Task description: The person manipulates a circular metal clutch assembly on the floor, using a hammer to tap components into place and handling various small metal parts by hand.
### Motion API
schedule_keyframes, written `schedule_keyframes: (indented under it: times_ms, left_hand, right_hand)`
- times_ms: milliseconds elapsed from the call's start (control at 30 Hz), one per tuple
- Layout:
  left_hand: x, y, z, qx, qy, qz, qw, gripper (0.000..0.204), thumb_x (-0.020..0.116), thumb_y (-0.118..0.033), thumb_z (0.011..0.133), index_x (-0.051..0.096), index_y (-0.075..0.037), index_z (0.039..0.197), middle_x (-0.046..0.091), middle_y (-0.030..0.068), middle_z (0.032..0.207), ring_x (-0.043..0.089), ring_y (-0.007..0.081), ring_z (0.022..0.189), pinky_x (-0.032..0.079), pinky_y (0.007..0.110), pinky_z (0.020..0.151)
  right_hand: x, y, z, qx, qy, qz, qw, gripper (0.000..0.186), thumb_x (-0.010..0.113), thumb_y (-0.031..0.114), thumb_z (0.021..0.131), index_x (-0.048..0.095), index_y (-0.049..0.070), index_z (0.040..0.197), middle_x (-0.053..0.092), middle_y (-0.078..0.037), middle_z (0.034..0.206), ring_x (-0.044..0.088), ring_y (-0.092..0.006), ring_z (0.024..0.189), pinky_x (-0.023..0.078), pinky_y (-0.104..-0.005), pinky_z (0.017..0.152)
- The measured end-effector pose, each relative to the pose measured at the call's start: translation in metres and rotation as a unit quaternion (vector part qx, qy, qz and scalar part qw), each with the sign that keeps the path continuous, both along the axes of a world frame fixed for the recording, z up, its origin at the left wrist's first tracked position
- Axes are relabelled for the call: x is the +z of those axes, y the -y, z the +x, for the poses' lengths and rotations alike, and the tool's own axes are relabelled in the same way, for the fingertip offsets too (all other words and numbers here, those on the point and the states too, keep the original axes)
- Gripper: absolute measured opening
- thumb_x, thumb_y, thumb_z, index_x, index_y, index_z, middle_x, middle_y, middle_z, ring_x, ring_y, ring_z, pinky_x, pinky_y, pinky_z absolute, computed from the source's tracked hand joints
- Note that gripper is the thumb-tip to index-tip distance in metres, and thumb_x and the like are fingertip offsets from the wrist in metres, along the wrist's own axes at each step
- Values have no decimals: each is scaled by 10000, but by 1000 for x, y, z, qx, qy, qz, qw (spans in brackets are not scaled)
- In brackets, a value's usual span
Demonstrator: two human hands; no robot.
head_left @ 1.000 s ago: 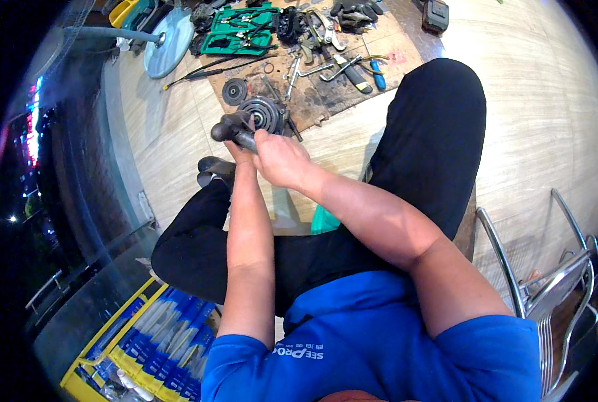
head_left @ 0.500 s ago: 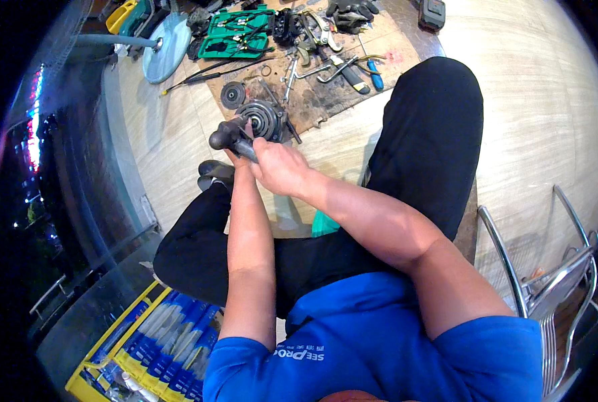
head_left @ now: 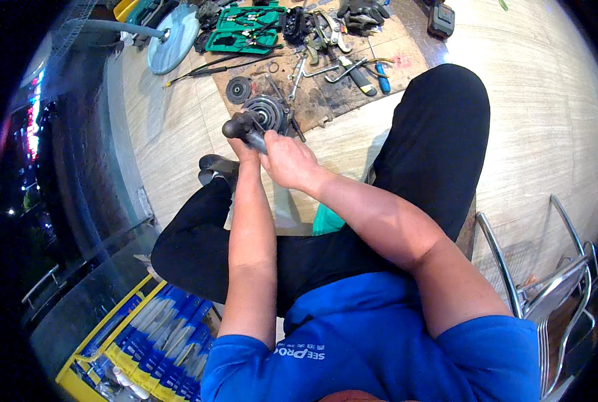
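Head view, as I'd tell it standing by: the right hand (head_left: pixel 289 161) is wrapped tight around the handle of a round-nosed hammer (head_left: pixel 236 127), poised by the ringed metal assembly (head_left: pixel 267 109) on the stained board (head_left: pixel 332 100). The left hand (head_left: pixel 245 153) is half hidden behind; I can't tell its grip. Hammering looks in hand; the next blow would call for steady aim, clear of fingers.

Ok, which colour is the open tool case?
The tool case is green, best seen in the head view.
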State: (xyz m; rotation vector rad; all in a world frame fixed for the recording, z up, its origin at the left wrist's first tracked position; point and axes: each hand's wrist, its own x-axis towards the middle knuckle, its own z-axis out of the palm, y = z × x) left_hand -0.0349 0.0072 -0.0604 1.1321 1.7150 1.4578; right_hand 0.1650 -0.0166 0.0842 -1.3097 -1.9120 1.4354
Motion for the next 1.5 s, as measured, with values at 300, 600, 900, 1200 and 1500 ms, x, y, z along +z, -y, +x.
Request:
schedule_keyframes:
  times_ms: [300, 600, 900, 1200, 1500]
  left_hand:
    - [-16, 8, -20, 8, 254, 38, 966, 225, 724, -140, 835, 605, -50, 1003, 647, 43, 958, 594, 192, 842, 499, 344, 786]
    - [-6, 5, -6, 16, -37, -95, 995, 263, 692, -195, 853, 598, -31, 1036, 633, 89, 1015, 600, 211, 948, 500, 378, 883]
    - [3, -5, 13, -24, -282, -91, 955, 220, 659, -199, 890, 589, -47, 1034, 650, 80, 984, 593, 210, 883, 481, 330, 822]
    - [-2, 4, 7, 44, 122, -71, 989, 188, 708, -134, 863, 585, -41, 970, 633, 69, 913, 571, 180, 807, 495, 321, 771]
    - [12, 2, 11, 112, 275, -45, 954, 259, 744, -201, 822, 608, -27, 957, 650, 84, 864, 603, 252, 798, 492, 388, 766]
  right_hand:
    - [8, 3, -3, 2, -13, 8, 1000, 291, 620, 199, 859, 474, -29, 965, 644, -273, 851, 627, -463, 825, 493, -547, 731]
    - [8, 3, -1, 8, -35, 32, 999, 286, 608, 197, 862, 475, -39, 953, 643, -283, 845, 630, -461, 822, 496, -538, 730]
    - [7, 5, 5, -7, -18, 18, 1000, 278, 610, 191, 859, 482, -37, 954, 644, -279, 847, 636, -451, 818, 500, -535, 724]
    - [6, 7, -2, -3, -13, 11, 1000, 301, 622, 212, 857, 486, -33, 965, 649, -276, 872, 635, -453, 832, 500, -538, 741]
    - [12, 3, 2, 4, -7, -28, 1000, 303, 615, 223, 870, 485, -30, 974, 645, -276, 874, 630, -456, 847, 494, -537, 756]
